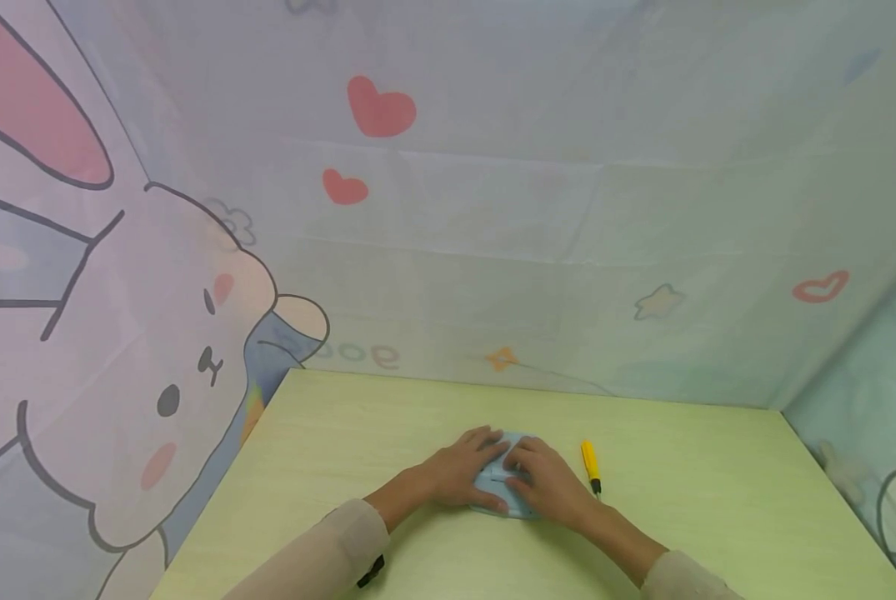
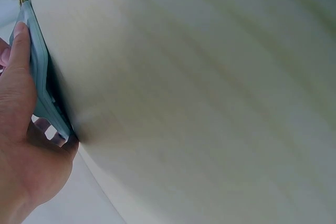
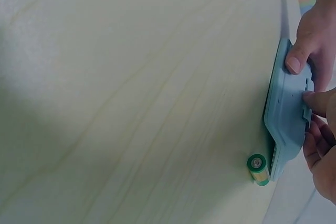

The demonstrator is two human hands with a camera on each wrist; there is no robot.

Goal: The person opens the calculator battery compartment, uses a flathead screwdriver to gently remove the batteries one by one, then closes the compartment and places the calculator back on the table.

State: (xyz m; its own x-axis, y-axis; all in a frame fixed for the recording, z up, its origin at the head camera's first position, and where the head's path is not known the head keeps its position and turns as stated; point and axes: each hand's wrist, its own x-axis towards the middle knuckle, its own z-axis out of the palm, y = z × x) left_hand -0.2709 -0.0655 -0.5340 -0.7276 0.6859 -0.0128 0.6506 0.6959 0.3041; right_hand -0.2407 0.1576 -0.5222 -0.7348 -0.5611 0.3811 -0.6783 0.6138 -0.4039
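Observation:
A light blue plastic device point(image 1: 502, 498) lies flat on the table between both hands. My left hand point(image 1: 458, 468) grips its left side, thumb along the near edge and fingers at the far edge; the left wrist view also shows this hold on the device point(image 2: 40, 64). With thumb and fingers, my right hand point(image 1: 556, 485) pinches a small light blue cover point(image 3: 306, 113) at the middle of the device's upper face. The right fingers partly hide this cover. A green-ended battery point(image 3: 258, 170) lies on the table against the device's edge.
Right of the right hand lies a screwdriver point(image 1: 590, 462) with a yellow and black handle. A small black object point(image 1: 371, 572) is partly hidden by the left sleeve. A printed cloth point(image 1: 493, 250) hangs behind the pale wooden table point(image 1: 718, 500).

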